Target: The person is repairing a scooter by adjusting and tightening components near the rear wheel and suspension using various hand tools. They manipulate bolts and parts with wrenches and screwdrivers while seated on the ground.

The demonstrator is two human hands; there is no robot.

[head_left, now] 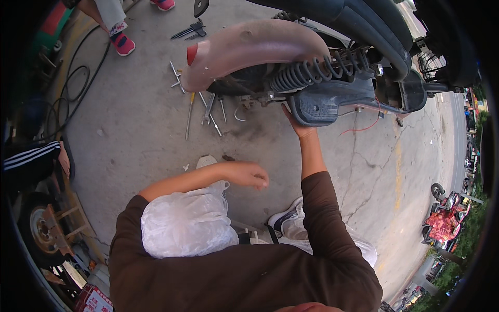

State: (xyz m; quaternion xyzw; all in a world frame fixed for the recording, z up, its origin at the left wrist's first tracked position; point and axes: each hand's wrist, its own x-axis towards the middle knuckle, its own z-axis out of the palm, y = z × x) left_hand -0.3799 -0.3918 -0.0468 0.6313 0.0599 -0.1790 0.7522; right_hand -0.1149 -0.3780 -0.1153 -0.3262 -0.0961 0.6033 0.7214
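Observation:
A scooter's rear end stands in front of me, with a dusty pink rear fender [260, 39], a coil-spring shock absorber [299, 75] and a dark grey plastic cover [317, 106] low on its side. My right hand [300, 125] reaches up to the lower edge of that cover and grips it; most of its fingers are hidden behind it. Nearer to me, my left hand [248, 175] hangs over the ground with its fingers curled, touching nothing visible outside it. Whatever may be inside it is hidden.
Below the fender lie wrenches [207, 110], screwdrivers [189, 115] and a cross wrench [176, 77]. A hex key set [190, 30] is farther off. Black hose [78, 99] coils at the left, above a wheel [39, 229]. Another person's pink shoe [123, 44] and a bystander's hand [63, 158] show too.

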